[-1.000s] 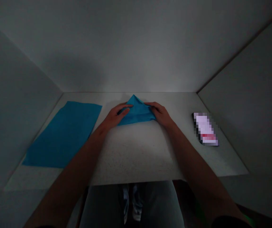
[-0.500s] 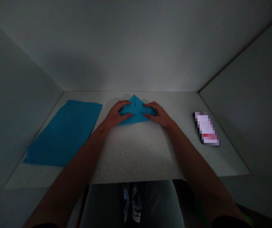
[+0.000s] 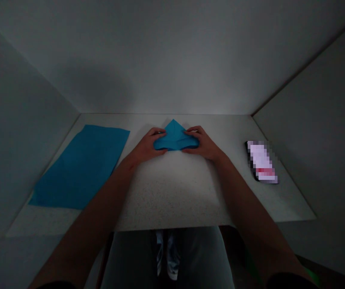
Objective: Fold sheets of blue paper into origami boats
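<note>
A folded sheet of blue paper (image 3: 175,136) lies near the back of the white table, its pointed top facing the wall. Its lower edge is bent up, and a dark gap shows beneath the fold at both sides. My left hand (image 3: 151,144) grips the left end, fingers on top and thumb along the near edge. At the right end, my right hand (image 3: 203,143) holds the paper the same way, thumb low at the front edge. A center crease runs down from the tip.
A larger blue sheet (image 3: 80,166) lies flat on the table (image 3: 172,192) at the left. Toward the right edge lies a phone (image 3: 262,160) with a lit, blurred screen. Walls stand behind and on both sides.
The paper's near flap, flat half a second ago, is now bent upward along the front. Both thumbs have moved slightly lower, to the paper's near edge.
</note>
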The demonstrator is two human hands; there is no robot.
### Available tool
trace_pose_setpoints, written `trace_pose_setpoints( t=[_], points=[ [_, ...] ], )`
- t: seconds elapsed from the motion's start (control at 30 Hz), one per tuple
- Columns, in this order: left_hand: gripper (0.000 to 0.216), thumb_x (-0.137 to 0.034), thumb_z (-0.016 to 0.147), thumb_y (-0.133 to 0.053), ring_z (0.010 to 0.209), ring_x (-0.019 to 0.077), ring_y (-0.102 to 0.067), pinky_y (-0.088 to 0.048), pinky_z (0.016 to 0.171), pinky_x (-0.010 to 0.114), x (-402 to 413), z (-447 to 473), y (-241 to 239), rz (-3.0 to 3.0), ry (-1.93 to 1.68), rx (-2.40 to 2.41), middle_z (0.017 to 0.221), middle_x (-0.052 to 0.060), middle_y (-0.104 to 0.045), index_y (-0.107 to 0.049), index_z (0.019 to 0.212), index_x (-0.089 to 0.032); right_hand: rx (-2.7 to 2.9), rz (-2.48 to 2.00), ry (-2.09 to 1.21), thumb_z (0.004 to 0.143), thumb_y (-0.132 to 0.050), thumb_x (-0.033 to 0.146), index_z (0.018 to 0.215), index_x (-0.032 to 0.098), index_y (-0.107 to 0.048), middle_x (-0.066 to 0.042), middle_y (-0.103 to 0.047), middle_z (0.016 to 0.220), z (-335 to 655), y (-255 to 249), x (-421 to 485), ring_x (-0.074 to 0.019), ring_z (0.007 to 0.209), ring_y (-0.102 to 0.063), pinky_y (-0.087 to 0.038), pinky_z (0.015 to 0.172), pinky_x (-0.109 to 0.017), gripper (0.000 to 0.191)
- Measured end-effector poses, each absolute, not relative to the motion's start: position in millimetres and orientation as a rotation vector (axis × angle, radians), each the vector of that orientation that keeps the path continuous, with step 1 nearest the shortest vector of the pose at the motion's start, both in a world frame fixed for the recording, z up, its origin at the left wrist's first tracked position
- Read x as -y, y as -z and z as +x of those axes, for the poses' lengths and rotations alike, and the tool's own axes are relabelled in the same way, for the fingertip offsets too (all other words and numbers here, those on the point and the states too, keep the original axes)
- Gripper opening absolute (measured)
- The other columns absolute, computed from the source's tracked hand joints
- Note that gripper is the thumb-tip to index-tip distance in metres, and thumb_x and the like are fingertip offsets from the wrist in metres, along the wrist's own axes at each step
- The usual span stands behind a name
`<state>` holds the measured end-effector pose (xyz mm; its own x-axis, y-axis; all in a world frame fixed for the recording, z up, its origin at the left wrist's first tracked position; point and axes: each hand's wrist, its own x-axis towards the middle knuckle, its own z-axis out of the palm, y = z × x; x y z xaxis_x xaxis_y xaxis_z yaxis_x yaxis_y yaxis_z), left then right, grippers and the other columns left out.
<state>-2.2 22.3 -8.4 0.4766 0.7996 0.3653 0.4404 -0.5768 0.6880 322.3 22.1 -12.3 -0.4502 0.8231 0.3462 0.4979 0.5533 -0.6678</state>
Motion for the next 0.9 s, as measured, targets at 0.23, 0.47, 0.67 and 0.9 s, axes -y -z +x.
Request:
trace_pose_setpoints(
  t=[0.23, 0.47, 0.67, 0.9],
  points=[
    [0.018, -0.041, 0.093, -0.076, 0.110, 0.0300, -0.077, -0.058, 0.111, 0.052, -19.1, 0.7, -1.2, 2.111, -0.978, -1.134, 0.112, 0.006, -0.084, -0.087, 0.103, -0.031, 2.244, -1.064, -0.581, 0.083, -0.090, 0.061, 0.136, 0.034, -0.080, -0.010, -0.074, 0.131, 325.2, 5.9, -20.1, -0.0350, 0.122, -0.066, -0.048, 0.114, -0.059, 0.060],
    [0.024, -0.048, 0.095, -0.075, 0.088, 0.0278, -0.074, -0.060, 0.096, 0.046, -26.3, -5.2, 6.7, 2.150, -1.019, -1.323, 0.088, 0.006, -0.082, -0.085, 0.087, -0.028, 2.264, -1.151, -0.541, 0.092, -0.081, 0.063, 0.127, 0.033, -0.083, -0.009, -0.079, 0.131, 329.2, 3.4, -18.8, -0.0372, 0.119, -0.063, -0.043, 0.111, -0.063, 0.046],
    [0.015, -0.038, 0.093, -0.079, 0.087, 0.0247, -0.073, -0.059, 0.089, 0.040, -25.2, -7.4, 9.6, 2.071, -1.020, -1.351, 0.094, 0.006, -0.081, -0.084, 0.101, -0.026, 2.109, -1.227, -0.609, 0.100, -0.070, 0.048, 0.135, 0.027, -0.079, -0.010, -0.081, 0.119, 330.1, 7.8, -22.8, -0.0309, 0.100, -0.070, -0.054, 0.098, -0.052, 0.042],
    [0.027, -0.025, 0.088, -0.083, 0.102, 0.0246, -0.071, -0.058, 0.094, 0.040, -24.6, -6.8, 0.9, 2.158, -0.959, -1.439, 0.120, 0.009, -0.075, -0.083, 0.115, -0.025, 2.122, -1.297, -0.462, 0.095, -0.073, 0.035, 0.139, 0.025, -0.073, -0.013, -0.075, 0.122, 328.3, 9.0, -26.2, -0.0275, 0.095, -0.069, -0.056, 0.092, -0.046, 0.045]
  ],
)
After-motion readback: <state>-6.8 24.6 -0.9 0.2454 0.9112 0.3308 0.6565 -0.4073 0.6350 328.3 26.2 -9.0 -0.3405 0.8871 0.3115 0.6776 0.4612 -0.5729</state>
